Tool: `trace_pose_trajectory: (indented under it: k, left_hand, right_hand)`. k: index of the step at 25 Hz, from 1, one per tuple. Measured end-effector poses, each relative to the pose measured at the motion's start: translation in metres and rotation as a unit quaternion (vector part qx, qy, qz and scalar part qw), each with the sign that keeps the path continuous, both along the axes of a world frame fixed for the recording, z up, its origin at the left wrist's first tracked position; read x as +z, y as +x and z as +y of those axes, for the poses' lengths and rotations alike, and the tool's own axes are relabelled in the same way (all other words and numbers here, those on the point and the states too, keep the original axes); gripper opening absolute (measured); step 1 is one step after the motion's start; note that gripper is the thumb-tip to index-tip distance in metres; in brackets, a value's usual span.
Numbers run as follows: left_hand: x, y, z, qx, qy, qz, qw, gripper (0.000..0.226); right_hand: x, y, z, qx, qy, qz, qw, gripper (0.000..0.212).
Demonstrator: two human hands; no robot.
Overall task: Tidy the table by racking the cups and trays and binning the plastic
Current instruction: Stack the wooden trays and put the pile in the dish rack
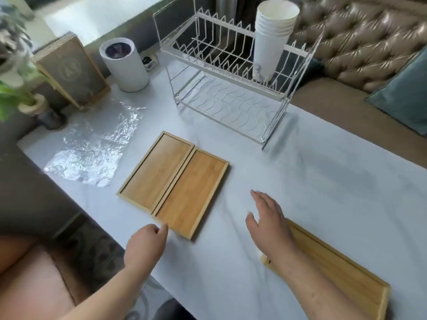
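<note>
Table: I look down on a pale marble-look table (323, 181), a tufted sofa at 2 o'clock.
Rack: a white wire dish rack (231, 88) stands at 12 o'clock, a stack of paper cups (270, 42) already in its upper tier.
Trays: two wooden trays (173, 183) lie touching at centre; a third tray (335, 269) sits at 4 o'clock under my right forearm.
Plastic: a crinkled clear sheet (92, 153) lies flat at 9 o'clock, near the white bin (124, 65) at 11 o'clock.
Left hand: my left hand (145, 245) is loosely curled, empty, just beside the nearer tray's corner.
Right hand: my right hand (270, 222) is spread, empty, above the table.
Risk: I judge lifting one tray may drag its touching neighbour; a tray pushed hard into the rack could topple the tall cups.
</note>
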State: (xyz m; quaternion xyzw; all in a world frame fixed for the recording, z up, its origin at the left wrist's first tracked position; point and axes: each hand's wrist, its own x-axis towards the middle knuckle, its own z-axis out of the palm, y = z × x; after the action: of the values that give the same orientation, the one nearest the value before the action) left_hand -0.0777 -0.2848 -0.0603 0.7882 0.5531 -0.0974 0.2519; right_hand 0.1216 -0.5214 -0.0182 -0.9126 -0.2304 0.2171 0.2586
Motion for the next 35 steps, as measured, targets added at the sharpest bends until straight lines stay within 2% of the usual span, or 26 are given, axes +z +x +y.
trace_pose_trajectory:
  k: [3,6,11,15,19,21,25,30,33,35]
  left_hand:
    - [-0.011,-0.015,0.018,-0.002,-0.024,0.011,1.000,0.063]
    - [-0.017,-0.016,0.026,-0.010,-0.045,0.005,0.999,0.061]
    - [-0.023,-0.006,0.034,-0.005,-0.093,0.013,0.996,0.057]
    - [-0.023,0.005,0.039,-0.019,-0.127,0.033,0.991,0.060]
    - [-0.019,0.009,0.033,-0.029,-0.134,0.038,0.990,0.063]
    - [-0.016,0.007,0.026,-0.015,-0.124,0.018,0.992,0.062]
    - [-0.005,0.010,0.003,0.035,-0.126,-0.086,0.988,0.064]
    - [0.022,0.065,-0.042,0.070,-0.158,-0.202,0.964,0.065]
    - [0.036,0.101,-0.086,-0.001,-0.181,-0.203,0.962,0.055]
    - [0.044,0.111,-0.118,-0.095,-0.147,-0.187,0.967,0.048]
  right_hand:
    - [-0.014,0.017,0.066,0.082,-0.055,0.000,0.995,0.063]
    - [-0.023,0.043,0.121,0.117,-0.105,-0.016,0.987,0.069]
    - [-0.036,0.074,0.169,0.134,-0.186,-0.002,0.973,0.073]
    - [-0.039,0.073,0.166,0.087,-0.201,-0.008,0.976,0.061]
    - [-0.038,0.060,0.128,-0.009,-0.192,0.033,0.981,0.042]
    - [-0.034,0.053,0.107,-0.023,-0.150,0.003,0.988,0.036]
    - [-0.010,0.048,0.055,-0.067,-0.006,-0.091,0.994,0.022]
    - [0.020,0.035,-0.058,-0.222,0.065,-0.077,0.970,0.025]
    - [0.027,0.012,-0.134,-0.307,0.071,-0.080,0.946,0.019]
    - [0.028,-0.009,-0.179,-0.343,0.042,-0.070,0.936,0.016]
